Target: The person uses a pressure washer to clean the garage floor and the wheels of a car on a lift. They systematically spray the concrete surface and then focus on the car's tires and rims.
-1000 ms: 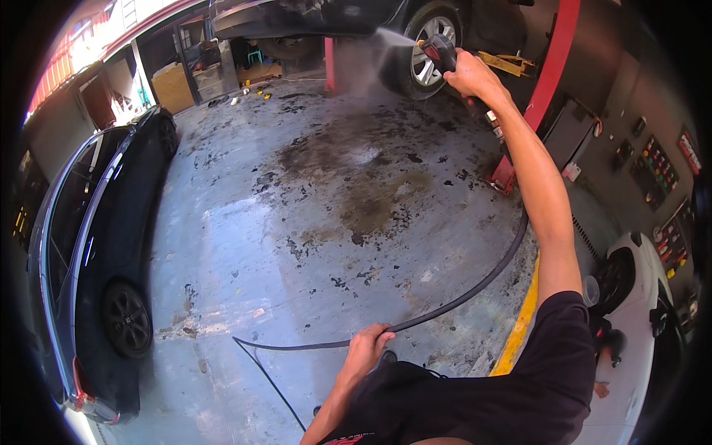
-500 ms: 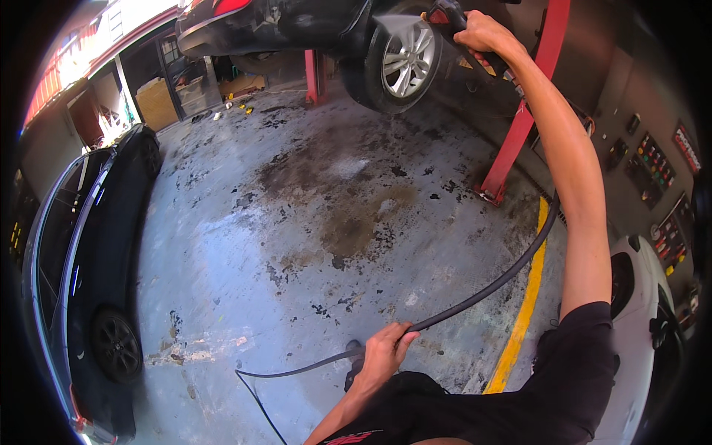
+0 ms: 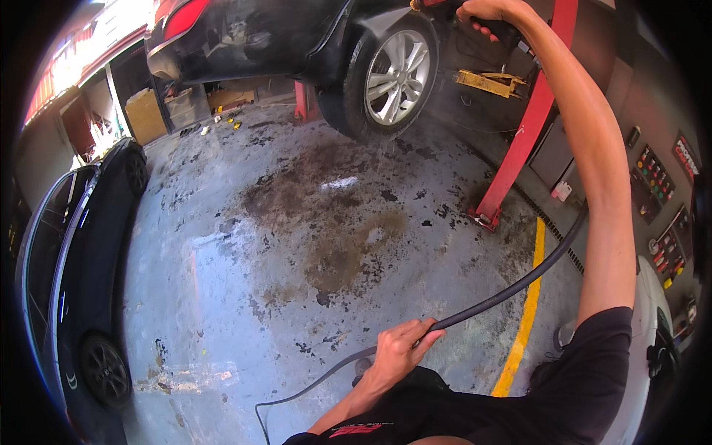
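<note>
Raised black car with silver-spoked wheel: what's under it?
Under the raised black car: dark-stained blue-grey painted floor, and the lower part of a red metal post. The car hides its own underside and the post's upper part.

hose [image 3: 482,305]: black | wheel rim [image 3: 401,77]: silver | post [image 3: 521,137]: red | floor [image 3: 222,297]: blue-grey, dark-blotched

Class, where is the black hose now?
In the head view, the hose runs through the left hand at lower centre, curving rightward in front of the yellow floor line.
</note>
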Available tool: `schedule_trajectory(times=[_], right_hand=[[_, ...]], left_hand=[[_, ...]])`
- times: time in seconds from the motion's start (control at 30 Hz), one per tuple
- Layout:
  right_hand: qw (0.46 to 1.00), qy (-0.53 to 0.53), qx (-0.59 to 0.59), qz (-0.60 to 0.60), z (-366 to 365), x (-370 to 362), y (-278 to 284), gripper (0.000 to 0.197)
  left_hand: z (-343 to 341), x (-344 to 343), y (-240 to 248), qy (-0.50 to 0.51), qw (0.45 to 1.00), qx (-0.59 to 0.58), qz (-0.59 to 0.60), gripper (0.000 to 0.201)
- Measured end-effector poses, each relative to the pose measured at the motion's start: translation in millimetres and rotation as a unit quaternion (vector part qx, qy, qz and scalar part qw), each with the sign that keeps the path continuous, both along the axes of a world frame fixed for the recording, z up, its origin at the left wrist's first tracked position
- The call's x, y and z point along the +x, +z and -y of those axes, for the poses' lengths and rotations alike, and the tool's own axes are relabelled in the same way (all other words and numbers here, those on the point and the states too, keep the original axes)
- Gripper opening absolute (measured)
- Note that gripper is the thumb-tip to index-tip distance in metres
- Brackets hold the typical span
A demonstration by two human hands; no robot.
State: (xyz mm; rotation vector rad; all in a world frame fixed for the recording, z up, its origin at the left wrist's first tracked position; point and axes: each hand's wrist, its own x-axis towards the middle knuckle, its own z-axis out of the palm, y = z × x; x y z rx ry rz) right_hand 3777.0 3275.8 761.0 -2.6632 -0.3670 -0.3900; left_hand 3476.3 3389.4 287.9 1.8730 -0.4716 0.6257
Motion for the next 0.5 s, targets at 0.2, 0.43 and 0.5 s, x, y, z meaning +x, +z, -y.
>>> schedule_trajectory(times=[0.2, 0.43, 0.5], right_hand=[[1.0, 0.006, 0.02, -0.008, 45.9, 83.4, 23.4, 0.016], [0.999, 0.016, 0.051, 0.013, 124.6, 186.0, 37.8, 0.018], [0.999, 0.007, 0.033, 0.023, 146.7, 209.6, 40.4, 0.02]], left_hand=[[19.5, 76.8, 23.2, -0.006, 1.0, 0.012, 0.012, 0.021], [60.5, 144.9, 28.2, 0.024, 0.999, 0.03, 0.007, 0.022], [78.5, 162.5, 33.7, 0.045, 0.998, 0.034, 0.001, 0.022]])
